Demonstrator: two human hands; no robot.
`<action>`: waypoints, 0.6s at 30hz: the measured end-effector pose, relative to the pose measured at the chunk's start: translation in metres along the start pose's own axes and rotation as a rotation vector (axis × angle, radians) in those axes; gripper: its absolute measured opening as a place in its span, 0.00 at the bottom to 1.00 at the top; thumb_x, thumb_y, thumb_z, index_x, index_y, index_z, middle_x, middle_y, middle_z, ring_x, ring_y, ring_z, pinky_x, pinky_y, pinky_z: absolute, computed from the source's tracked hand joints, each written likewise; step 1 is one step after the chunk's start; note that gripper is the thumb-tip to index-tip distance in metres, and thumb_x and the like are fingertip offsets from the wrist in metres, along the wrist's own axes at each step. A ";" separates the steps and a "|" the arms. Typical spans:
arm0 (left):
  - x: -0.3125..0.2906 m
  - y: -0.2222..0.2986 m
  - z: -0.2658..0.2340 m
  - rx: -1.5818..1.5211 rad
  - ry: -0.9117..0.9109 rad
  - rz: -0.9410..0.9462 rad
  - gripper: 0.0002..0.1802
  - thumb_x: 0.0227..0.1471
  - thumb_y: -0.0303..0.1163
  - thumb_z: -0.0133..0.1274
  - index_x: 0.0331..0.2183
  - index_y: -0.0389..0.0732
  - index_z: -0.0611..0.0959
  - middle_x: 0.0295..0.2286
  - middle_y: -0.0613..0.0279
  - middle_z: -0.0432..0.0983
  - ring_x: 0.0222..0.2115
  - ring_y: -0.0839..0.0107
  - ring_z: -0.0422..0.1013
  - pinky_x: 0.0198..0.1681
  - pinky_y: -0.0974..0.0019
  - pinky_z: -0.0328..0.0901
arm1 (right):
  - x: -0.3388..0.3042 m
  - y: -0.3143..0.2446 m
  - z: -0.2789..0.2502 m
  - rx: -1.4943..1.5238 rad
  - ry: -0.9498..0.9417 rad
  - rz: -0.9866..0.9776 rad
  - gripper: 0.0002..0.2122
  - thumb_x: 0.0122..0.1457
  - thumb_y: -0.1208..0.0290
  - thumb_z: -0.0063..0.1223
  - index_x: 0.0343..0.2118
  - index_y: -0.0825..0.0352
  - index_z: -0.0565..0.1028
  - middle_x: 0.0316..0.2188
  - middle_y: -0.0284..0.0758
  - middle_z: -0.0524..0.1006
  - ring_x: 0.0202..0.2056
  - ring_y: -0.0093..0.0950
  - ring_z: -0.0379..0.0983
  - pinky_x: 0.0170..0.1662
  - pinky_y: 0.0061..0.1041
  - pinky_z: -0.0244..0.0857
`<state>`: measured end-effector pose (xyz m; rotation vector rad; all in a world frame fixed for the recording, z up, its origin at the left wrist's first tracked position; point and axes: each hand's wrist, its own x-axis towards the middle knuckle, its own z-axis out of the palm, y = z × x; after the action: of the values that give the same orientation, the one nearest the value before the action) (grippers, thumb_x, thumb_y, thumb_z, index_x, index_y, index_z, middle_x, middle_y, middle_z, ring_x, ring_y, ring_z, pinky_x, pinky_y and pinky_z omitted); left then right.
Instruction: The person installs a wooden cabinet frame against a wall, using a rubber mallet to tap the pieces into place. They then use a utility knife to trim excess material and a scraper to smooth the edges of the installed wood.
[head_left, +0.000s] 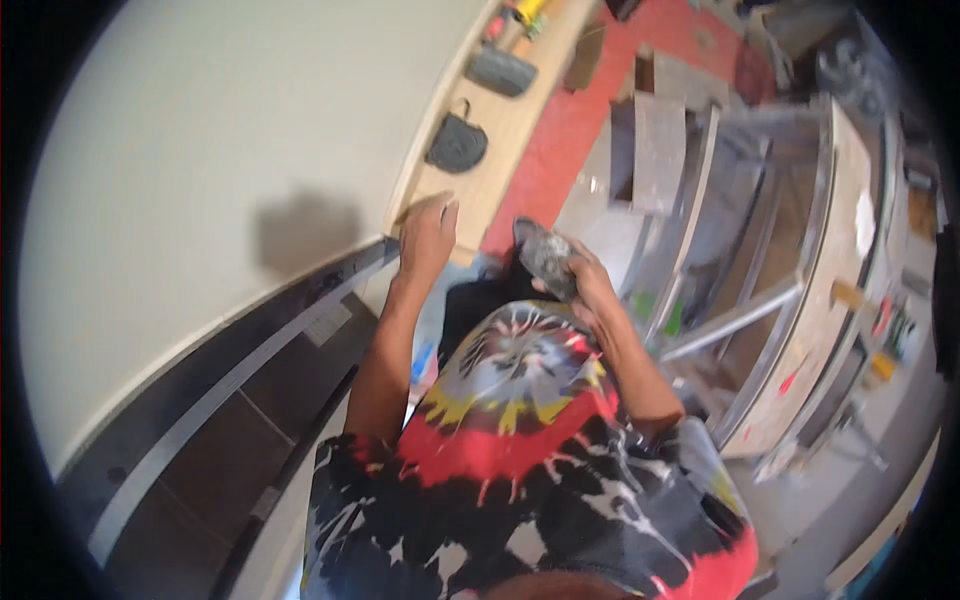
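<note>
My left hand (428, 238) is at the near end of a long pale wooden board (492, 150), beside the wall. Its fingers are curled in; whether they grip the board's edge or something small is hidden. A dark pouch-like item (457, 144) with a small loop lies on the board just beyond that hand. Farther along is a dark grey, rounded block (502, 72). My right hand (590, 283) is closed around a flat, dark grey object (546, 258) with pale smears, held in front of my body. Blur hides its exact kind.
A cream wall (230, 150) with a dark lower band rises on the left. Small items, one a yellow tool (528, 10), lie at the board's far end. To the right stands a wooden frame (770, 230) near an open cardboard box (655, 150). Red flooring (570, 130) runs beyond.
</note>
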<state>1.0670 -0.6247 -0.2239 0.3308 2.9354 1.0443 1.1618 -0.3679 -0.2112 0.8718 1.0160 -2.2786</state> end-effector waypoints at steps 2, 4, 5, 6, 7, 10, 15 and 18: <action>-0.004 0.001 0.004 0.011 -0.079 -0.049 0.13 0.57 0.34 0.52 0.37 0.34 0.83 0.33 0.44 0.80 0.36 0.46 0.76 0.40 0.50 0.69 | -0.002 0.024 0.014 -0.159 0.014 -0.034 0.28 0.55 0.78 0.42 0.63 0.65 0.63 0.52 0.40 0.73 0.50 0.32 0.72 0.47 0.35 0.73; -0.009 0.000 0.010 0.108 -0.180 -0.048 0.13 0.58 0.36 0.52 0.36 0.35 0.83 0.32 0.44 0.80 0.34 0.46 0.76 0.39 0.50 0.69 | 0.006 0.048 0.020 -0.340 0.067 -0.039 0.29 0.55 0.79 0.43 0.63 0.67 0.63 0.50 0.37 0.74 0.48 0.26 0.72 0.45 0.24 0.70; -0.003 -0.001 0.015 0.147 -0.238 -0.025 0.14 0.58 0.38 0.52 0.35 0.36 0.83 0.32 0.44 0.80 0.33 0.46 0.77 0.38 0.50 0.69 | 0.009 0.056 0.024 -0.373 0.109 -0.017 0.29 0.55 0.78 0.44 0.63 0.67 0.62 0.51 0.39 0.73 0.49 0.27 0.72 0.47 0.24 0.69; -0.003 -0.003 0.016 0.182 -0.298 -0.029 0.15 0.59 0.40 0.53 0.36 0.38 0.84 0.31 0.45 0.80 0.33 0.46 0.77 0.37 0.50 0.70 | 0.010 0.066 0.031 -0.404 0.152 0.006 0.30 0.54 0.78 0.45 0.63 0.68 0.62 0.51 0.40 0.73 0.50 0.29 0.71 0.49 0.25 0.68; 0.000 0.001 0.020 0.176 -0.318 0.017 0.15 0.58 0.42 0.53 0.35 0.39 0.84 0.30 0.45 0.80 0.31 0.46 0.77 0.35 0.49 0.69 | 0.013 0.070 0.036 -0.444 0.199 0.014 0.30 0.54 0.77 0.45 0.64 0.68 0.61 0.52 0.41 0.73 0.51 0.30 0.71 0.51 0.26 0.67; -0.005 -0.010 0.017 0.148 -0.345 0.156 0.17 0.57 0.46 0.54 0.32 0.42 0.84 0.25 0.47 0.80 0.27 0.47 0.77 0.31 0.46 0.69 | 0.028 0.111 0.056 -0.661 0.315 -0.331 0.31 0.54 0.75 0.46 0.65 0.69 0.59 0.55 0.51 0.70 0.58 0.39 0.66 0.62 0.30 0.56; -0.002 -0.017 0.028 0.139 -0.269 0.190 0.16 0.58 0.45 0.54 0.30 0.42 0.84 0.23 0.44 0.79 0.26 0.45 0.76 0.30 0.46 0.68 | 0.032 0.136 0.101 -0.461 0.389 -0.407 0.34 0.51 0.74 0.49 0.64 0.75 0.57 0.60 0.57 0.63 0.64 0.48 0.57 0.67 0.33 0.49; 0.001 -0.015 0.027 0.121 -0.236 0.184 0.17 0.58 0.45 0.53 0.30 0.42 0.84 0.22 0.43 0.78 0.26 0.43 0.75 0.31 0.45 0.68 | 0.027 0.146 0.124 -0.628 0.489 -0.508 0.37 0.51 0.73 0.49 0.66 0.75 0.52 0.61 0.58 0.59 0.65 0.47 0.55 0.67 0.33 0.48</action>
<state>1.0651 -0.6190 -0.2546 0.6869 2.7998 0.7807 1.1952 -0.5569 -0.2336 0.9768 2.2302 -1.9068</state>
